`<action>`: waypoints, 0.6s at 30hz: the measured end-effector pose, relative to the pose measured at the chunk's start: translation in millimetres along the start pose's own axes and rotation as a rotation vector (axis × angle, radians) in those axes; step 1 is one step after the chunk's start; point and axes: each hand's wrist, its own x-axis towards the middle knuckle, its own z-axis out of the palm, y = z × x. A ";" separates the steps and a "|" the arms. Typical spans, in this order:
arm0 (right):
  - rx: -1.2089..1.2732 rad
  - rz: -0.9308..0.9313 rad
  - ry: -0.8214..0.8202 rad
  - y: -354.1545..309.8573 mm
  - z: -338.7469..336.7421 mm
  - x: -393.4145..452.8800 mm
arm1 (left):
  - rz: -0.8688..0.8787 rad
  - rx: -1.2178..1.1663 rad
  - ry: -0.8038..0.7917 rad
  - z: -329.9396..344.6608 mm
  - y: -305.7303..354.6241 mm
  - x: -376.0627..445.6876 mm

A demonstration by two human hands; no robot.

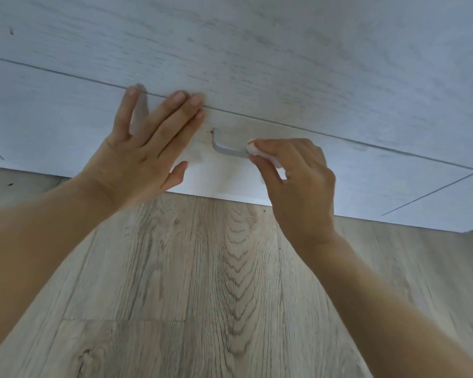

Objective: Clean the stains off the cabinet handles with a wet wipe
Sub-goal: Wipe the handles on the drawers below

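A grey metal handle point(224, 148) juts from the pale wood-grain cabinet front point(284, 77). Small reddish-brown stains point(209, 131) mark the panel beside the handle's left end. My right hand point(298, 184) pinches a folded white wet wipe point(260, 152) around the handle's right part; the wipe shows an orange smear at its top edge. The rest of the handle is hidden under wipe and fingers. My left hand point(145, 148) lies flat against the cabinet front just left of the handle, fingers straight and spread.
Thin dark seams point(366, 143) divide the cabinet into panels. A white plinth point(224, 186) runs along the cabinet's bottom edge. Below it lies wood-pattern flooring point(216, 282), crossed by both my forearms.
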 end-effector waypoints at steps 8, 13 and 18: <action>-0.075 0.015 -0.138 -26.1 -16.8 44.6 | 0.083 -0.102 -0.099 -50.9 -25.7 21.0; -0.069 0.151 -0.388 -53.5 -61.2 82.0 | 0.055 -0.264 -0.467 -109.9 -45.9 51.8; -0.105 0.234 -0.783 -109.9 -129.3 145.1 | -0.012 -0.303 -0.976 -201.5 -80.0 114.2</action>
